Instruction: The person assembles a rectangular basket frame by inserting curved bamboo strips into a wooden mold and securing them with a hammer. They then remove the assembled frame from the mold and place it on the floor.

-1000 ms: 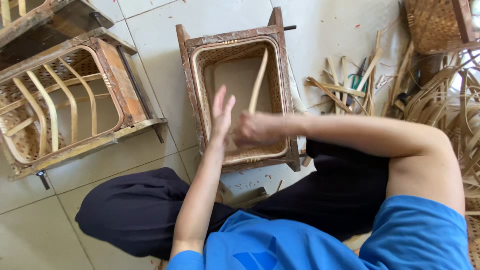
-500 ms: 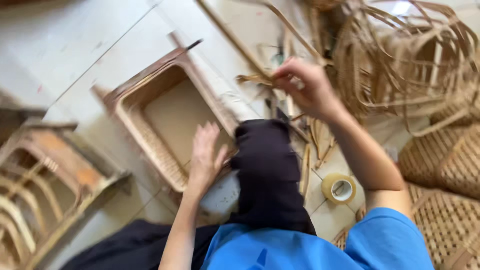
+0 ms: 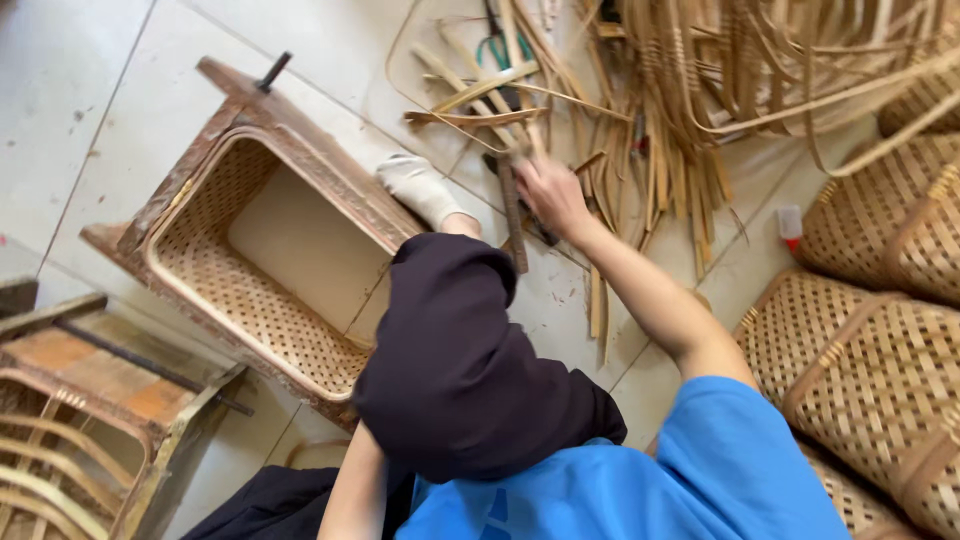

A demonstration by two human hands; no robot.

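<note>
Right hand (image 3: 552,197) touching bamboo strips (image 3: 520,100) (floor)

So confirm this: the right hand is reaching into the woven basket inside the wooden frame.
Not right. The head view shows the right hand on the floor among the loose bamboo strips, apart from the woven basket in the wooden frame.

The frame (image 3: 250,110) is worn, rough brown wood, lined with a finely woven cane basket (image 3: 230,290) — matt and pale. Split bamboo strips (image 3: 650,130) look dry and fibrous. The floor (image 3: 90,100) is smooth, pale tile, faintly glossy — the baskets (image 3: 880,330) show open lattice weave.
</note>
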